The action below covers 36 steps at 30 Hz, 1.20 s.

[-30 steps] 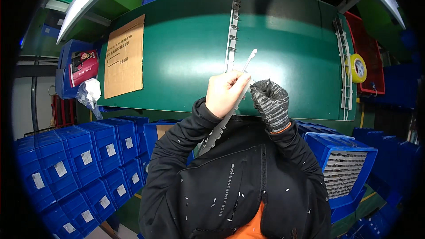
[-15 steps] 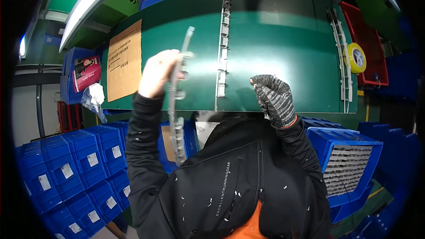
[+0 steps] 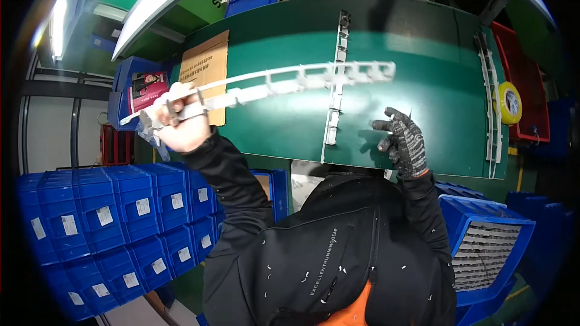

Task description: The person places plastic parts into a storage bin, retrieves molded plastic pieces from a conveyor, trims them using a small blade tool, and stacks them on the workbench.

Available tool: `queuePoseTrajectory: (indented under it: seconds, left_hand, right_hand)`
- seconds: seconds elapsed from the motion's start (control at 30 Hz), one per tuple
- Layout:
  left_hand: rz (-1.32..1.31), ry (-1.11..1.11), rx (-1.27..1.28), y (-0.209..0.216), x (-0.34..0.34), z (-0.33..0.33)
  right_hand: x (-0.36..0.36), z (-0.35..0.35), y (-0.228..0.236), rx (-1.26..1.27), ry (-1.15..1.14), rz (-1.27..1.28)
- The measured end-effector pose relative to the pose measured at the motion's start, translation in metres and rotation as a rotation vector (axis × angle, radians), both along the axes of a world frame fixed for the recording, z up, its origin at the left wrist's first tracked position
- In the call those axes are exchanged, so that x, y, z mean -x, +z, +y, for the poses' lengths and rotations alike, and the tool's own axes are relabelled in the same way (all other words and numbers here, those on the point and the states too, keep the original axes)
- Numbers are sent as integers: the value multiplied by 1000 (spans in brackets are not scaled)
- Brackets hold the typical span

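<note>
My bare left hand point(image 3: 184, 131) is closed around one end of a long pale grey ladder-like strip point(image 3: 275, 86) with crosspieces along it. The strip stretches to the right above the bench, crossing in front of a second, narrow metal strip point(image 3: 333, 122) that lies lengthwise on the green top. My right hand point(image 3: 406, 142), in a grey knitted glove, hovers over the bench right of that second strip. Its fingers are apart and slightly bent, with nothing in them. At the bench's right end lies another ladder-like strip point(image 3: 490, 93).
Yellow tape point(image 3: 511, 102) sits beside a red tray point(image 3: 531, 78) at the right. Cardboard point(image 3: 211, 54) with writing lies on the bench's left. Stacked blue crates point(image 3: 124, 205) stand lower left; a blue crate point(image 3: 468, 211) of grey strips is lower right.
The held strip has swung from roughly upright to lying across the bench. My left hand has turned and moved left. My right hand's fingers have spread from a closed pose. The whole view has shifted.
</note>
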<state>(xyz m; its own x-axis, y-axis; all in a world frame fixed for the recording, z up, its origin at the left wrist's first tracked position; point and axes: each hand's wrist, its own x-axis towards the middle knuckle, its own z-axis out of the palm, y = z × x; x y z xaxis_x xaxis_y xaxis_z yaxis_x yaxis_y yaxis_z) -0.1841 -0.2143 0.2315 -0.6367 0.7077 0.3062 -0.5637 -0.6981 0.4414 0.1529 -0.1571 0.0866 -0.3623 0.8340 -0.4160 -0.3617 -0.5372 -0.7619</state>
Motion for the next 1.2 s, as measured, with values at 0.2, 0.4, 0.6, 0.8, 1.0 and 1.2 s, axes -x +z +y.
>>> queuePoseTrajectory:
  seconds: [0.2, 0.4, 0.6, 0.8, 1.0, 1.2]
  left_hand:
    - [-187, -301, -9, -72, -40, 18]
    - [663, -443, 625, -130, 61, -27]
    - [1244, -1071, 595, -102, -41, 37]
    - [337, -1225, 644, -134, -122, 41]
    - [287, -1118, 734, -136, -112, 35]
    - [345, -953, 818, -124, -111, 33]
  right_hand:
    - [8, 26, -7, -53, -287, 155]
    - [-18, 60, 12, -199, -491, 41]
    - [42, 41, 30, -228, -121, -73]
    - [55, 33, 37, -577, 106, -385]
    - [40, 13, 29, -1035, 147, -872]
    - [53, -7, 30, -1121, 190, -871]
